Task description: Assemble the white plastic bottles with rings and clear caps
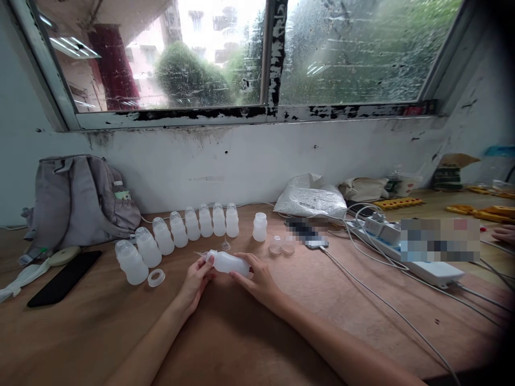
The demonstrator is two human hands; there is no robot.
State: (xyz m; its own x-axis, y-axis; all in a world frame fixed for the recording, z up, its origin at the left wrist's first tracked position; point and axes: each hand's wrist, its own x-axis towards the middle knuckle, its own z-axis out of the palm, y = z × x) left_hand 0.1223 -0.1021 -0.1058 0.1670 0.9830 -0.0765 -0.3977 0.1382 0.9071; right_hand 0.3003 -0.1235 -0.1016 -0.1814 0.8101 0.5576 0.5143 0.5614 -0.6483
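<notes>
Between my two hands a frosted white baby bottle (230, 263) lies on its side above the table. My left hand (198, 279) is closed round its neck end, where a thin clear piece sticks out to the left. My right hand (259, 279) grips the base end. Just behind the bottle, a small clear nipple-like piece (226, 244) rests on the wood. One open-topped bottle (259, 228) stands upright beyond my right hand. To the left, several capped bottles (205, 221) stand in a curved row, with a white ring (156, 277) lying before them.
Clear round pieces (281, 246) lie right of my hands, near a phone (308, 233) on a cable. A power strip (422, 268) with cords spans the right side. Left are a grey backpack (80, 193) and a black flat object (64, 279). Another person's hand (504, 234) shows far right.
</notes>
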